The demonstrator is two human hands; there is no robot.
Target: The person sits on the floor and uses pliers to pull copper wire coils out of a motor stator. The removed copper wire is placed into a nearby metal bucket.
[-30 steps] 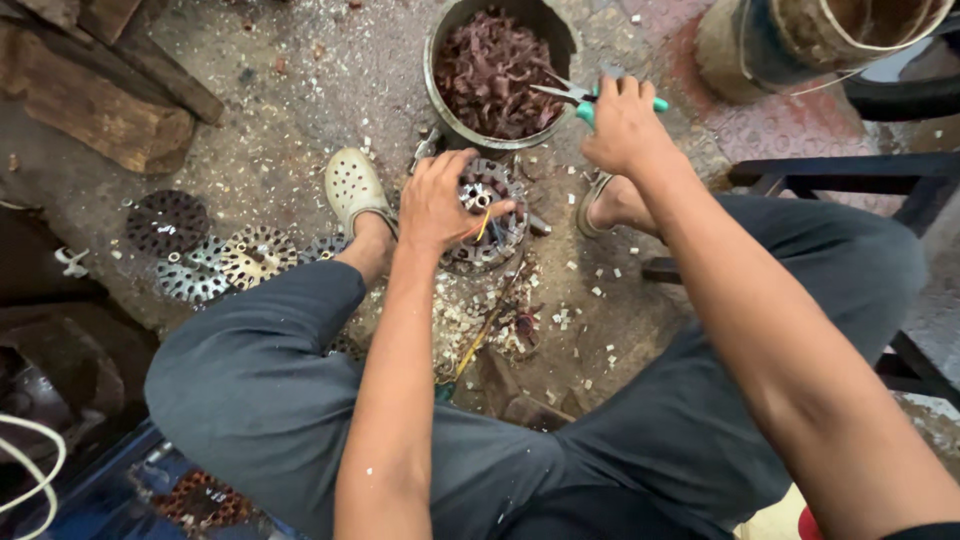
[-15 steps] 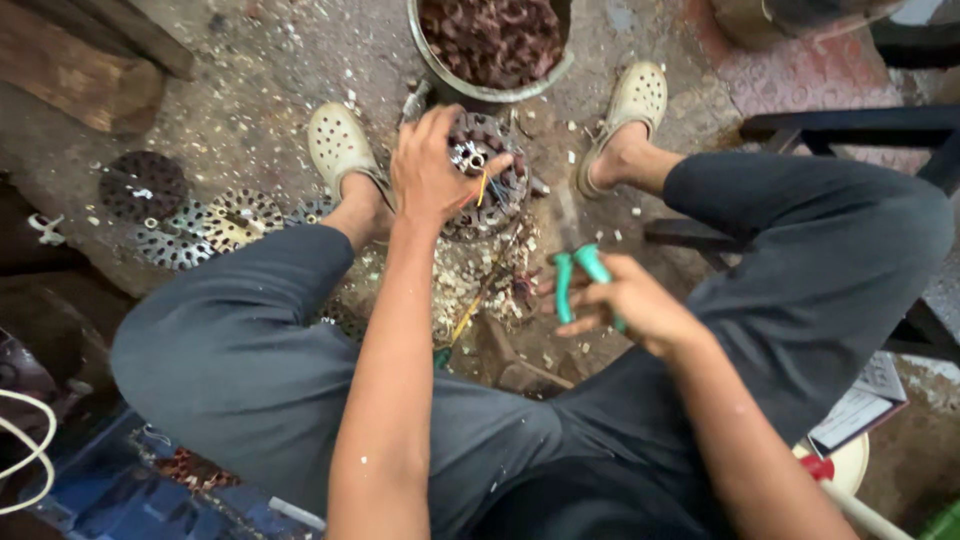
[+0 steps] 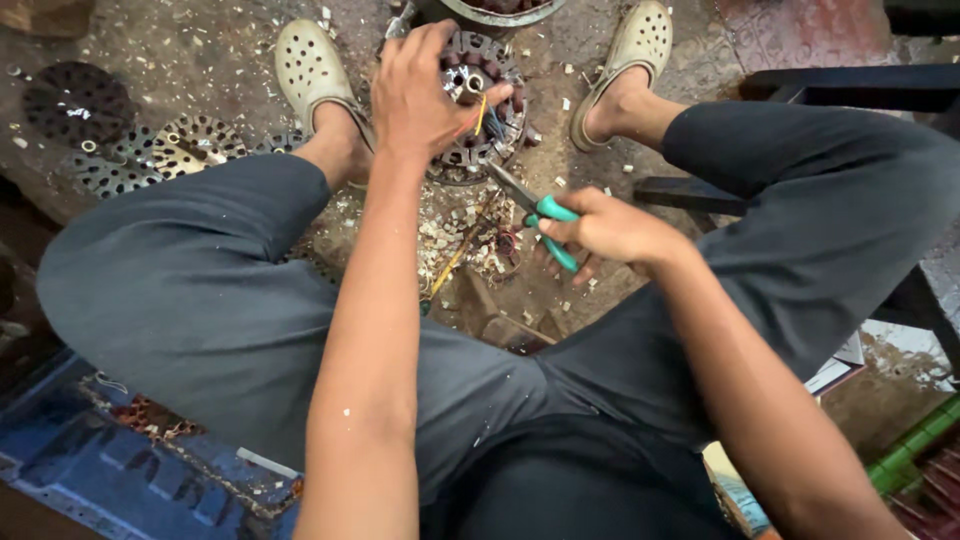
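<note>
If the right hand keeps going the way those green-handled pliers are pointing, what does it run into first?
Most likely the round metal stator that the left hand grips between the feet. The pliers in the right hand point up-left, tip near the stator's lower edge and its loose wires. Depth is unclear from this one view.

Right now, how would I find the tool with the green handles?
Look between the person's knees, above the littered ground. The right hand holds the pliers just below the round metal motor part that the left hand holds. Nothing else nearby has bright green handles.
</note>
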